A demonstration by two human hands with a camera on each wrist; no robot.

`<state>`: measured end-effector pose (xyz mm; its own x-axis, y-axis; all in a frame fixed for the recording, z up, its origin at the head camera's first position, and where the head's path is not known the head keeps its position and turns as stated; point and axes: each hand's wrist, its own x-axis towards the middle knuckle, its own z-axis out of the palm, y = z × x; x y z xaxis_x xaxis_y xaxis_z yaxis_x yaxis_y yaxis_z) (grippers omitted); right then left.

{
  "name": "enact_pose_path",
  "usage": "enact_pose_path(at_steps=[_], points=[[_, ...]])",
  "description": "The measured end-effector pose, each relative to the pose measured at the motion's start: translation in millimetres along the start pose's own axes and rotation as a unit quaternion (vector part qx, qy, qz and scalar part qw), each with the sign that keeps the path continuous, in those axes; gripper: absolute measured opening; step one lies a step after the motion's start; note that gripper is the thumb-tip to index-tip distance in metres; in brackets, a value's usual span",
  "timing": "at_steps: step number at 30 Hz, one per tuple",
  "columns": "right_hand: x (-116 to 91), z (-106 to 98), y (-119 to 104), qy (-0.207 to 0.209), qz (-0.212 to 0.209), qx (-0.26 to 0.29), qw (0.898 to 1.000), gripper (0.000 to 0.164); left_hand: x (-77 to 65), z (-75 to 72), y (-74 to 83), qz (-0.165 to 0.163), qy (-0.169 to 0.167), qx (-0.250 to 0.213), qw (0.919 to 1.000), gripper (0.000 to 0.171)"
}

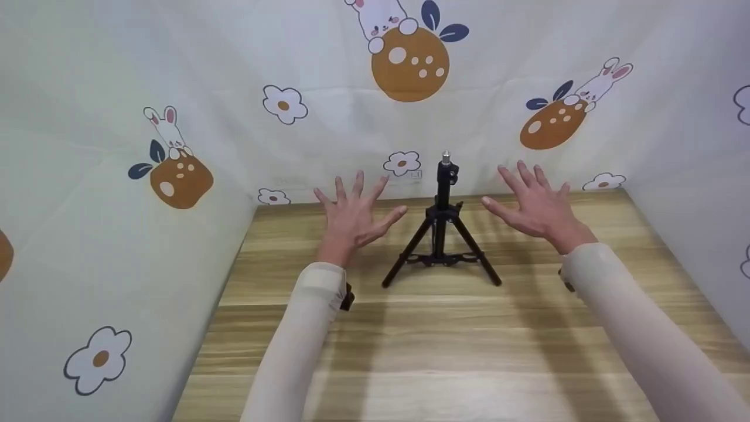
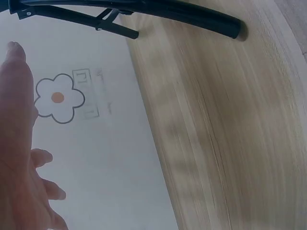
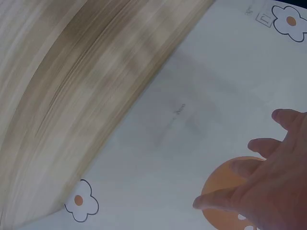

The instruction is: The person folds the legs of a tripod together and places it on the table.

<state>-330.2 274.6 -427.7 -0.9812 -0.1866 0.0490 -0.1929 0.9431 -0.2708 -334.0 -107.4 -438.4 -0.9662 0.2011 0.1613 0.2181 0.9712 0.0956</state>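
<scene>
A small black tripod (image 1: 442,234) stands upright on the wooden table, its three legs spread and a silver screw tip at the top. To its left, my left hand (image 1: 354,220) is held with fingers spread, the thumb pointing toward the tripod and apart from it. On the other side my right hand (image 1: 536,205) is spread as well, with nothing in it. Two tripod legs (image 2: 192,15) cross the top of the left wrist view, above the left thumb (image 2: 17,105). In the right wrist view, the right fingers (image 3: 220,199) extend before the printed cloth.
The wood-grain table (image 1: 445,351) runs back to a pale cloth (image 1: 328,53) printed with rabbits, oranges and flowers, which walls it on the left, back and right. Both sleeves are pale, and a dark wrist device (image 1: 347,298) shows at the left cuff.
</scene>
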Motion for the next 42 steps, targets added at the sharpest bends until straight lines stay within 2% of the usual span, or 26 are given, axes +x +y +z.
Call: enact_pose_path(at_steps=[4, 9, 16, 20, 24, 29, 33, 37, 42], points=[[-2.2, 0.4, -2.0, 0.019, -0.017, 0.016, 1.0, 0.095, 0.0, -2.4, 1.7, 0.013, 0.014, -0.011, 0.9998, 0.09], [-4.1, 2.9, -4.0, 0.063, -0.049, 0.035, 0.996, 0.081, -2.0, -3.1, 0.7, 0.033, 0.026, -0.026, 0.9988, 0.089], [-6.4, 6.3, -12.0, 0.094, -0.068, 0.057, 0.992, 0.068, -12.0, 4.5, -8.4, 0.057, 0.054, -0.057, 0.9953, 0.082], [-7.2, 5.3, -17.8, 0.112, -0.077, 0.066, 0.989, 0.064, -17.9, 9.6, -12.2, 0.063, 0.067, -0.093, 0.9914, 0.079], [-8.3, 2.9, -22.4, 0.131, -0.085, 0.07, 0.985, 0.06, -21.3, 11.6, -11.4, 0.066, 0.07, -0.131, 0.9867, 0.076], [-10.4, 0.3, -29.8, 0.155, -0.095, 0.077, 0.98, 0.058, -24.4, 12.5, -9.3, 0.069, 0.068, -0.157, 0.9827, 0.076], [-13.5, 0.9, -37.6, 0.179, -0.117, 0.084, 0.973, 0.056, -26.8, 14.4, -8.2, 0.073, 0.068, -0.184, 0.9778, 0.076], [-16.5, 2.3, -43.6, 0.192, -0.134, 0.093, 0.968, 0.054, -30.3, 15.9, -5.1, 0.078, 0.061, -0.213, 0.9721, 0.076], [-18.9, 1.1, -49.0, 0.196, -0.138, 0.1, 0.966, 0.052, -34.7, 18.8, -2.4, 0.087, 0.062, -0.237, 0.9657, 0.074]])
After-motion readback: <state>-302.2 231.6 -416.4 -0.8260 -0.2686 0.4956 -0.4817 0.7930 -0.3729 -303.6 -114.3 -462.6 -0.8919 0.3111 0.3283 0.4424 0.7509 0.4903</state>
